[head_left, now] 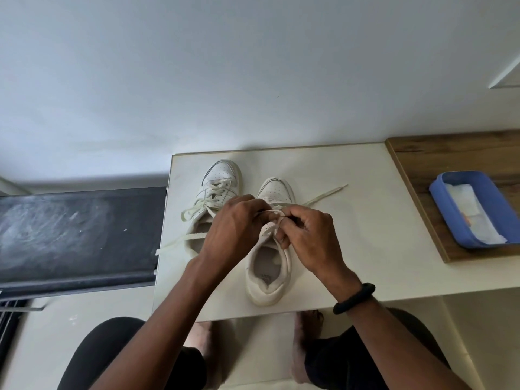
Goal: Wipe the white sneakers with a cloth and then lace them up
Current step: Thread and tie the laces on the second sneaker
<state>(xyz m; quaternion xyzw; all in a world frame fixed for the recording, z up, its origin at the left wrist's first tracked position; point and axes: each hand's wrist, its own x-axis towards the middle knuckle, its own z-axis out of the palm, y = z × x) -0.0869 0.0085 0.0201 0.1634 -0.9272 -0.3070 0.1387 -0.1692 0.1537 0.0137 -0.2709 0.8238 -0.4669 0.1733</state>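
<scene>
on the white table [351,249], both hands [236,223] apparently pinch the right sneaker's lace [271,212].

Two white sneakers [221,178] [267,285], two laces [194,211] [323,195], two hands [233,226] [309,240], one blue tray [439,204], one white cloth [472,209], one black wristband [354,298], one worktop [365,220], two bare feet [202,342] [305,347].

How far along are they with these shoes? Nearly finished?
Wiping looks over: the cloth lies in the blue tray, set aside. The farther sneaker is threaded, its ends loose. In hand: the left hand and right hand both pinch the lace over the nearer sneaker. Left: finish that lacing, probably tie both.
</scene>
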